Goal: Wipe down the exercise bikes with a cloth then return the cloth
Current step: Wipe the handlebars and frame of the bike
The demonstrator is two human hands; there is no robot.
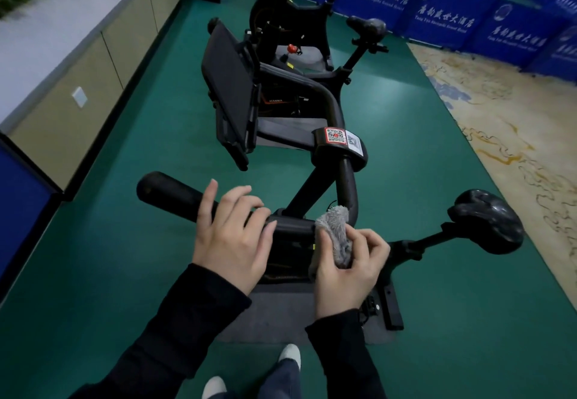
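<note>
Now my left hand (232,233) lies loose-fingered on the handlebar (168,192), right hand (346,273) pinches the grey cloth (335,233) at the bar's mid; green floor (125,273), grey mat (281,311) under the bike (346,180), blue barriers (443,14) behind.

The left hand (231,236) rests on the handlebar (168,192), left of the right hand (346,270) holding the cloth (335,236), with the saddle (487,220) to their right, another bike (271,23) behind, and cabinets (93,64) along the floor's (125,273) left edge.
</note>
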